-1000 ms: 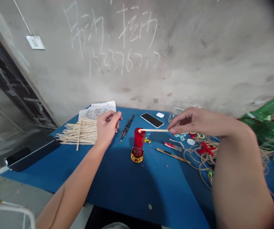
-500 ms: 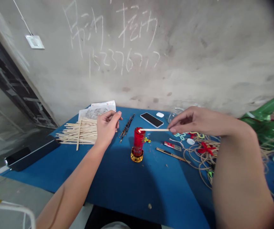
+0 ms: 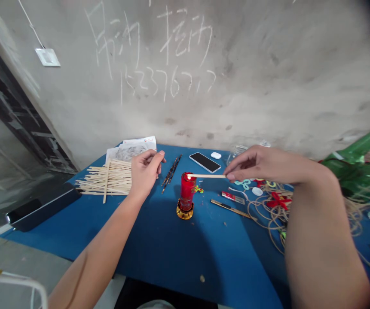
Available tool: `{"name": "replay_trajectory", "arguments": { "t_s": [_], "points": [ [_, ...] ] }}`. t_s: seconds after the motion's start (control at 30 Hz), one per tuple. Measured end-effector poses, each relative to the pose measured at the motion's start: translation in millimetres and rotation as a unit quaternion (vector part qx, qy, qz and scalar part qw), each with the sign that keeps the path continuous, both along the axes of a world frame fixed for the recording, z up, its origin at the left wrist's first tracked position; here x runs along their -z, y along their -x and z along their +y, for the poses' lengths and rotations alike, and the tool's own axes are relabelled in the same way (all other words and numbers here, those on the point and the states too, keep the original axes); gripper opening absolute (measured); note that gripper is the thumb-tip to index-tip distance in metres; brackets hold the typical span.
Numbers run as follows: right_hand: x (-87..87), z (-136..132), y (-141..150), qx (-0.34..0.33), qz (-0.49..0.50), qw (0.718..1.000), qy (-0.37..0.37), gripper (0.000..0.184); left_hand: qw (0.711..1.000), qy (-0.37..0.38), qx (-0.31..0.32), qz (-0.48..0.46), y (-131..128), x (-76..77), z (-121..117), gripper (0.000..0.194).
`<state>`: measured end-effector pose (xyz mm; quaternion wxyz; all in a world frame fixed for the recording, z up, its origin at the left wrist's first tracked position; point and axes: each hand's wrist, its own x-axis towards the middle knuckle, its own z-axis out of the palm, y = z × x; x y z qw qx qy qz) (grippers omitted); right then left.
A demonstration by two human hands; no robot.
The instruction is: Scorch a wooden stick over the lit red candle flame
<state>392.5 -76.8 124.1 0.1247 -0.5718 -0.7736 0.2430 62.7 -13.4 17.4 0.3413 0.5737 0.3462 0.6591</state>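
My right hand [image 3: 255, 167] pinches a thin wooden stick [image 3: 206, 176] between thumb and fingers. The stick's far end reaches a small flame at the top of a red glass candle [image 3: 187, 191], which stands on a gold base. My left hand [image 3: 145, 174] hangs above the blue table [image 3: 185, 253] with its fingers curled, and I see nothing in it. It is nearest a heap of flat wooden sticks [image 3: 109, 180] to its left and a few dark patterned rods [image 3: 171, 174] to its right.
A black phone [image 3: 205, 162], a white earbud case [image 3: 215, 155] and printed paper [image 3: 129, 148] lie at the table's back. Tangled twine with red knots [image 3: 276, 206] lies on the right, beside green plastic bottles [image 3: 355, 176]. A concrete wall rises behind.
My right hand has shifted slightly left, toward the candle, with the stick still at the flame. My left hand and the objects on the table have barely moved.
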Motion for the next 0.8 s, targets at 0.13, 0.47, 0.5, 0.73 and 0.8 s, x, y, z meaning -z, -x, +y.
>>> {"name": "replay_trajectory", "arguments": {
  "t_s": [0.13,0.47,0.5,0.73,0.8],
  "points": [
    [0.1,0.0,-0.1,0.01,-0.002,1.0,0.005,0.04,1.0,-0.003,0.0,0.005,-0.1,0.4,0.3,0.031],
    [1.3,1.5,-1.4,0.008,-0.002,1.0,0.018,0.041,1.0,-0.004,0.0,0.008,-0.7,-0.2,-1.0,0.032],
    [1.0,1.3,-1.2,0.011,-0.004,1.0,0.02,0.042,1.0,-0.004,0.0,0.009,-0.9,-0.3,-1.2,0.032],
    [0.6,0.7,-0.7,0.017,-0.003,0.999,0.034,0.045,1.0,-0.001,-0.002,0.013,-0.9,-1.2,-2.4,0.032],
    [1.0,0.8,-1.0,0.011,0.002,0.999,0.03,0.044,1.0,-0.003,0.0,0.013,-1.1,-1.4,-2.8,0.032]
  ]
}}
